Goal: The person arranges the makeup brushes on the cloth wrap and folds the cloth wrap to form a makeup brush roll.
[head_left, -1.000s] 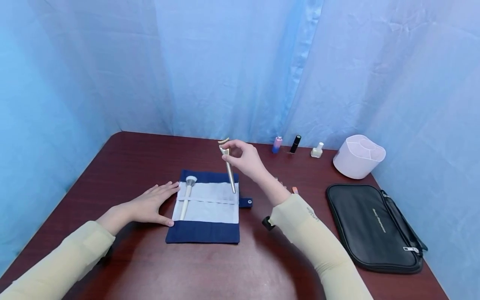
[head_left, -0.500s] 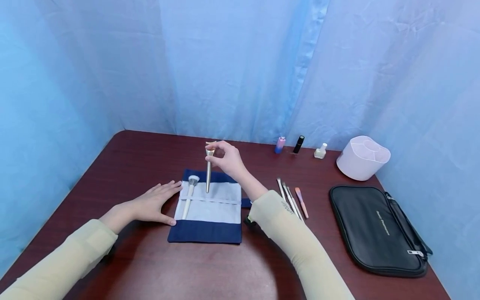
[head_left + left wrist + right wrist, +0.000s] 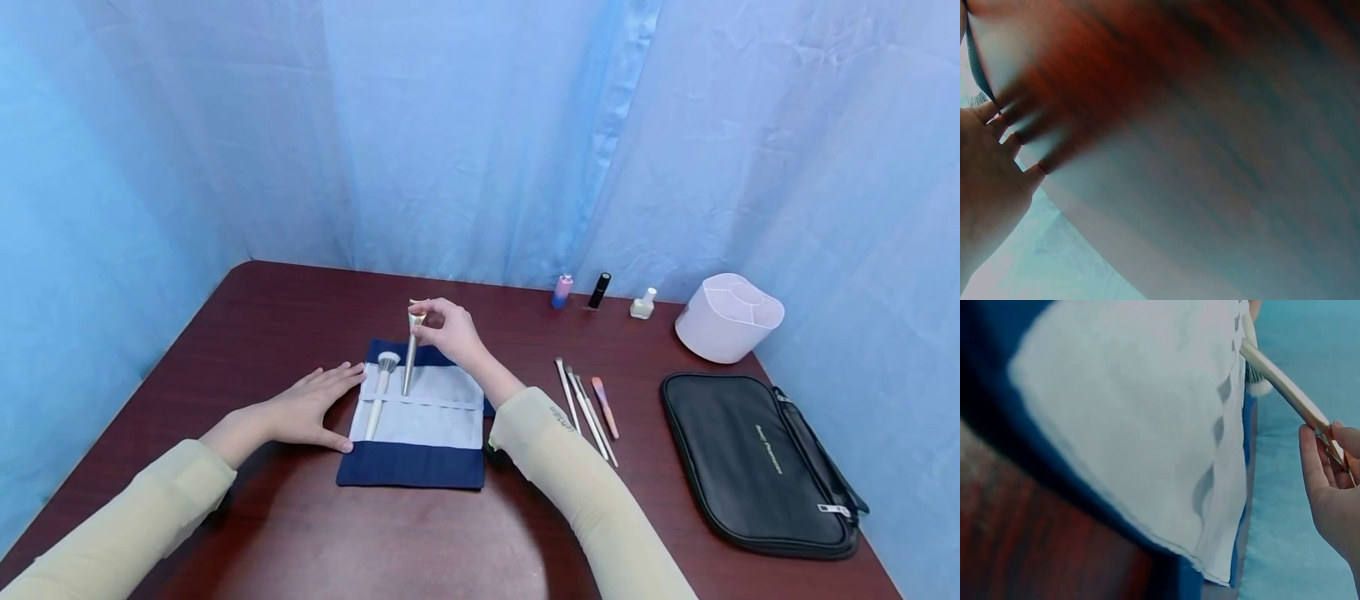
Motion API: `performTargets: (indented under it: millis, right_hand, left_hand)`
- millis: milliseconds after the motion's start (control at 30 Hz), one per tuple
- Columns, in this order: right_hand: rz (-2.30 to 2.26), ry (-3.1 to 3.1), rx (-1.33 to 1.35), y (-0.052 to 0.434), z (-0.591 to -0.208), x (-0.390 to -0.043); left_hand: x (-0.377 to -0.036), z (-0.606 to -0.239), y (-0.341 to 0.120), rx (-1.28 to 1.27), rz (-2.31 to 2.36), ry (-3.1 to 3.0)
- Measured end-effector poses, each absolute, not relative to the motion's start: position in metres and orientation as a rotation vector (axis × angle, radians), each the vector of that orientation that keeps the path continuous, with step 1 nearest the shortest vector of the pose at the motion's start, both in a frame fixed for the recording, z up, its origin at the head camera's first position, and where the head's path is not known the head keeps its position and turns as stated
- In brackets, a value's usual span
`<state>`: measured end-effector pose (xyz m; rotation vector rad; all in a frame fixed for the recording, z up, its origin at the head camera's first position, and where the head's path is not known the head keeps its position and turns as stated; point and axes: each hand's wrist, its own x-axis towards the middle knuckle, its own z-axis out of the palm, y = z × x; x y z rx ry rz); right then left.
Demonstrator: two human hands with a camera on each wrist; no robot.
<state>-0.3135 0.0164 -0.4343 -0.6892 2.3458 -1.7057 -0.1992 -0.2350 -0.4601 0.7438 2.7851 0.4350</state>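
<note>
While the right hand [image 3: 444, 329] pinches the gold brush [image 3: 410, 360] near its top end, the brush stands almost upright, its handle tip pointing down at the white pocket of the blue brush roll [image 3: 415, 417]. One white brush [image 3: 377, 392] already sits in that pocket. The left hand [image 3: 309, 408] lies flat and open on the worktop [image 3: 262, 333], touching the roll's left edge. Four more brushes [image 3: 588, 408] lie side by side to the right, near one black bag [image 3: 757, 462].
</note>
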Motion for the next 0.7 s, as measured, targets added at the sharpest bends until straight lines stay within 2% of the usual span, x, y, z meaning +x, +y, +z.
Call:
performTargets:
  millis: [300, 700]
  right_hand:
    - [-1.686, 2.210, -0.600, 0.020, -0.438, -0.308]
    - [-1.460, 2.182, -0.725, 0.028, -0.448, -0.299]
  left_hand:
    - [-0.198, -0.459, -0.235, 0.740, 0.438, 2.782]
    - [-0.197, -0.458, -0.233, 0.719, 0.441, 2.772]
